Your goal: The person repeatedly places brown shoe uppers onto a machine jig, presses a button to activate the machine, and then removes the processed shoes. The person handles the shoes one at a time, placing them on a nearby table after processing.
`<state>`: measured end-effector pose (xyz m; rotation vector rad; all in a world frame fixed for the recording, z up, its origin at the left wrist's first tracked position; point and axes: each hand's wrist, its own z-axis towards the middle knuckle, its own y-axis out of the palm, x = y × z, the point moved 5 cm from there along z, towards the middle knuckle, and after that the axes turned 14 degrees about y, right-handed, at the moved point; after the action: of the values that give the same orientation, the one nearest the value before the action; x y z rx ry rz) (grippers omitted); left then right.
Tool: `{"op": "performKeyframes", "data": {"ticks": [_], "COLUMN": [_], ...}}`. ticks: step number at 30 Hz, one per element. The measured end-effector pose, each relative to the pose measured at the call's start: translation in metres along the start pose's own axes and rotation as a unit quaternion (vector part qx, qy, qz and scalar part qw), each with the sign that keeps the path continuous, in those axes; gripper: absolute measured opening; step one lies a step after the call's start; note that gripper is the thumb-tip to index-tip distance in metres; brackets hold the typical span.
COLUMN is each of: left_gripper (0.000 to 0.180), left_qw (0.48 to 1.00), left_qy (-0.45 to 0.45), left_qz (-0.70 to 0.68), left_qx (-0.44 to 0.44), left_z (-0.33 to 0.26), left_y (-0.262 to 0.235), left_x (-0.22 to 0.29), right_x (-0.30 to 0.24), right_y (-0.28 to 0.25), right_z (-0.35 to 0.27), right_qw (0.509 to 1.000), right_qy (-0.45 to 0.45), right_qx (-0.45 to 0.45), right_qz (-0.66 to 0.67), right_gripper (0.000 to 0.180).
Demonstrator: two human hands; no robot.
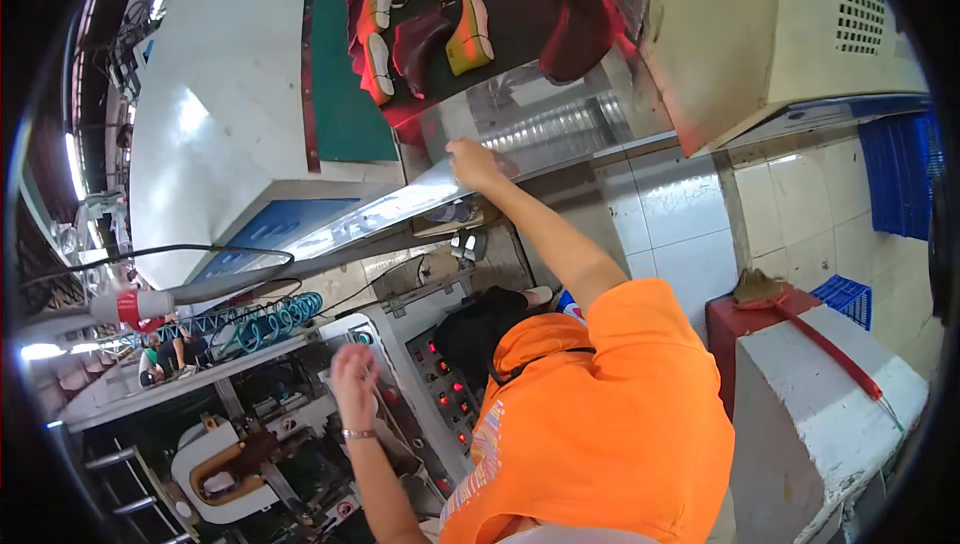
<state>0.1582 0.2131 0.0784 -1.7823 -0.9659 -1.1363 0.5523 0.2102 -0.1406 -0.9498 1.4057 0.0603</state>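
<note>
My right hand [474, 165] reaches forward to the metal edge plate [540, 109] of a dark conveyor. Its fingers are curled in; whether they hold anything is hidden. On the conveyor's belt lie dark boots, one [578, 29] at the right and another [420, 47] further left. Beside them are yellow wedge-shaped soles [470, 34] and paler soles [377, 66] under red light. My left hand [355, 379], with a band at the wrist, is raised over the machine beside a control panel [445, 379] with red lights. Its fingers are slightly blurred and loosely apart, with nothing visible in them.
A white machine housing [220, 74] stands at the left, a cream housing [800, 34] at the right. Lower left is a machine with a U-shaped pad [222, 474] and coiled teal hose [275, 322]. At right, a red-handled brush [820, 344] lies on a worn white block [800, 394].
</note>
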Motion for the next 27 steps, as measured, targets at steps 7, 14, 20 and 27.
{"op": "performKeyframes", "data": {"ticks": [7,14,20,27], "left_gripper": [0.054,0.108,0.104,0.1], "left_qw": [0.814,0.563,0.658,0.661], "left_qy": [0.411,0.48,0.514,0.491], "left_qz": [0.411,0.669,0.548,0.561], "left_qx": [0.007,0.073,0.05,0.087], "left_z": [0.096,0.218,0.236,0.233], "left_y": [0.089,0.172,0.191,0.197], "left_x": [0.17,0.213,0.204,0.205], "right_x": [0.017,0.008,0.01,-0.008], "right_y": [-0.01,0.018,0.037,0.032], "right_z": [0.066,0.162,0.234,0.272], "right_qw": [0.953,0.884,0.884,0.859], "right_qy": [0.053,0.163,0.274,0.35], "right_qx": [0.226,0.243,0.168,0.111], "right_qz": [0.197,0.366,0.34,0.356], "right_gripper": [0.04,0.055,0.088,0.114]}}
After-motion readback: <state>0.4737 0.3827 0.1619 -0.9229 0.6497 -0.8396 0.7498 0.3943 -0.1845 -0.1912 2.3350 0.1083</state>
